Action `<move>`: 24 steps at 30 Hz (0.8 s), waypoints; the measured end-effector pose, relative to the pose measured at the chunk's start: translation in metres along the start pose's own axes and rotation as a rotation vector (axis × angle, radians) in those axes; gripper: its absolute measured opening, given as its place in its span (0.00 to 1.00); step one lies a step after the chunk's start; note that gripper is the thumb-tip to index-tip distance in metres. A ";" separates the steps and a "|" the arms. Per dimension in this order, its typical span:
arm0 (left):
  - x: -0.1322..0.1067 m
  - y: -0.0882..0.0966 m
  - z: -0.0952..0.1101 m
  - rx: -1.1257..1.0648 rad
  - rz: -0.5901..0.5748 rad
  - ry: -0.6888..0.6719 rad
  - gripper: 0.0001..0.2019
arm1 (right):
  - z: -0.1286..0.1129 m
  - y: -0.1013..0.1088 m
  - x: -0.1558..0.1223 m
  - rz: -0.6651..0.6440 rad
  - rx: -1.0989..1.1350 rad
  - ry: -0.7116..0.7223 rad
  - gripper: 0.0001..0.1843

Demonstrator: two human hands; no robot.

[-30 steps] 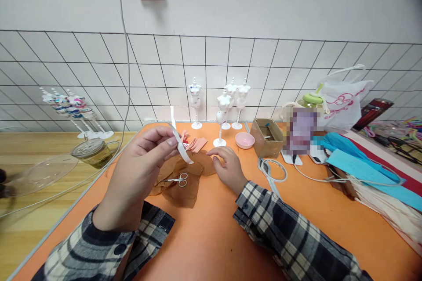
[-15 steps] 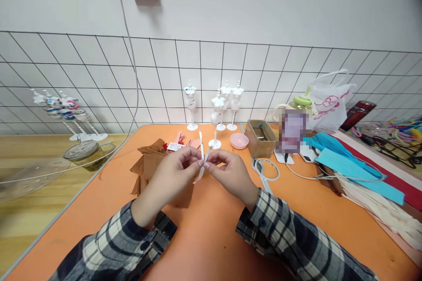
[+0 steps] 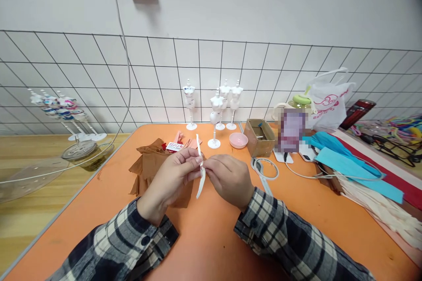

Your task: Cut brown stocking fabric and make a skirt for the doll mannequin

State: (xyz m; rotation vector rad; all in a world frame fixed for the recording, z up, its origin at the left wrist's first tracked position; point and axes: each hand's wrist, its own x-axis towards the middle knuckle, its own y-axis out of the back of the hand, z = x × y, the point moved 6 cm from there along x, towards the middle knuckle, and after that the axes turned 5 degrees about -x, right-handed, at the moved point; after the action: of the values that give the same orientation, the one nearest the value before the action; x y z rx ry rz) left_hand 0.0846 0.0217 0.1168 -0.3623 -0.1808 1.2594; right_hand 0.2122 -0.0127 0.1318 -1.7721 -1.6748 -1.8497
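1. a pink bowl (image 3: 238, 145) is set toward the back of the orange table (image 3: 211, 237).
2. to the left of the bowl and nearer to the camera, a narrow white strip (image 3: 201, 182) is held roughly upright, its lower end curved.
3. by the left hand (image 3: 174, 173), farther left of the bowl, the strip is pinched near its middle, with thumb and fingertips pressed together on it.
4. by the right hand (image 3: 231, 180), in front of the bowl, thumb and fingers are bunched together at the strip; whether it is gripped there cannot be told.
5. brown cloth (image 3: 150, 162) is laid left of the bowl and nearer, partly covered by the left hand.
6. one white dress form (image 3: 216, 104) is stood just left of the bowl, two more behind it, a fourth farther left.
7. a cardboard box (image 3: 260, 147) is placed just right of the bowl; light-blue material (image 3: 358, 173) is spread well to its right.
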 end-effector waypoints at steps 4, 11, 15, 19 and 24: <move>0.000 -0.001 -0.001 -0.041 -0.004 0.018 0.12 | 0.012 0.000 0.001 0.039 0.083 -0.188 0.06; -0.001 0.000 0.011 0.156 0.042 -0.125 0.14 | 0.035 -0.012 0.006 -0.043 0.520 -0.573 0.12; -0.003 0.000 0.016 0.233 0.054 -0.174 0.13 | 0.035 -0.014 0.006 -0.040 0.614 -0.593 0.06; -0.004 -0.002 0.017 0.306 0.072 -0.197 0.11 | 0.030 -0.009 0.006 0.013 0.504 -0.489 0.03; -0.003 -0.003 0.016 0.325 0.077 -0.205 0.10 | 0.023 -0.005 0.006 0.019 0.356 -0.387 0.05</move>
State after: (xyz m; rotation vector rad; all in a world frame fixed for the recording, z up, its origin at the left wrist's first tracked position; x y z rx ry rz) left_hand 0.0812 0.0204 0.1330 0.0402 -0.1343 1.3758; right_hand 0.2226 0.0090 0.1268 -2.0573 -1.9482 -1.1498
